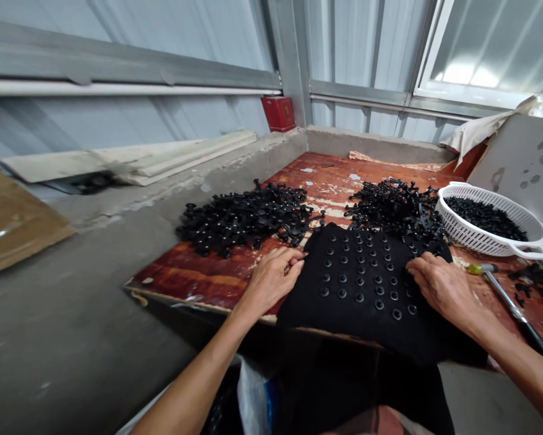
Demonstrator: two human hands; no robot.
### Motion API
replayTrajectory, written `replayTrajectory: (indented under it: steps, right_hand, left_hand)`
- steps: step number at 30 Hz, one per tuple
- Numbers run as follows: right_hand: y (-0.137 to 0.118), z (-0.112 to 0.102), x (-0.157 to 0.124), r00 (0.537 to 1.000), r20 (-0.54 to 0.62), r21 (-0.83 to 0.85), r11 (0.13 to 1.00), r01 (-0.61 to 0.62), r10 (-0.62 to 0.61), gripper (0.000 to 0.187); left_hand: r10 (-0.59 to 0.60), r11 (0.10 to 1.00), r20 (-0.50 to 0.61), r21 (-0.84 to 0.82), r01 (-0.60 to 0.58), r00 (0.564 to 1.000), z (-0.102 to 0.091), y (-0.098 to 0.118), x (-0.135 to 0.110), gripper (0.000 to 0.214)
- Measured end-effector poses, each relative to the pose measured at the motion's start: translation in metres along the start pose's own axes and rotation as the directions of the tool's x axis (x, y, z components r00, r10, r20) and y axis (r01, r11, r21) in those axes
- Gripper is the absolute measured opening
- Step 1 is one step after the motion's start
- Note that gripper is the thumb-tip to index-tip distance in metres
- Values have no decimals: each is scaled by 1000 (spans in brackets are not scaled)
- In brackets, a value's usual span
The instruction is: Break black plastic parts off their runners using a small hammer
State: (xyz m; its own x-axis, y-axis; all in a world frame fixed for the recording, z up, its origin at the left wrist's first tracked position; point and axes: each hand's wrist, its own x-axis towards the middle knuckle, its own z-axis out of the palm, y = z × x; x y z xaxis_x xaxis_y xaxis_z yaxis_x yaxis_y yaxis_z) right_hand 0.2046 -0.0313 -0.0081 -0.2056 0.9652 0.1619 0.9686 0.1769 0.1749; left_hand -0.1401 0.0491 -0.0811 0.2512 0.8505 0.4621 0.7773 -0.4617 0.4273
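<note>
A black sheet (334, 317) lies over the front of the red-brown table, bearing rows of small round black plastic pieces (360, 281) with raised centres. By its left edge is my left hand (275, 275), fingers curled and closed together; whatever they hold is too small to make out. My right hand (441, 281) rests over the sheet's right side, its fingertips bent down onto the rightmost row. Those closed fingertips hide what is between them. Behind the sheet are a left heap (246, 217) and a right heap (395, 208) of small black plastic parts.
A white plastic basket (447, 211) of small black pieces stands at the right. In front of it lies a hammer (507, 296) with a yellow face, near loose black parts (540, 281). A concrete ledge (199, 187) and a red box (278, 113) are beyond the table.
</note>
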Motion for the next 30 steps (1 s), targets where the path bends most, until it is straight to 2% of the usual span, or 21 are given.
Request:
replayTrajectory:
  steps: [5,13,18,25,30]
  right_hand:
    - [-2,0,7,1000,21,26,1000,-5,4,25]
    - [4,5,9,995,-52,-2,996,-84,84,30]
    - [8,9,12,997,-40,-15,998,-60,59,26]
    - [4,2,23,999,-40,2,1000,14,-14,26]
    - [15,9,25,997,-80,9,1000,-24,24,34]
  left_hand:
    - [-4,1000,-5,-7,4,1000,-1,2,0,20]
    - [-20,999,15,-30,20,1000,-4,7,0,19]
    - [-23,1000,10,-14,23,1000,-4,5,0,19]
    - [-14,1000,-11,-11,14,1000,-3,5,1,20]
    - [6,1000,-12,-26,-6,1000,-3,4,0,19]
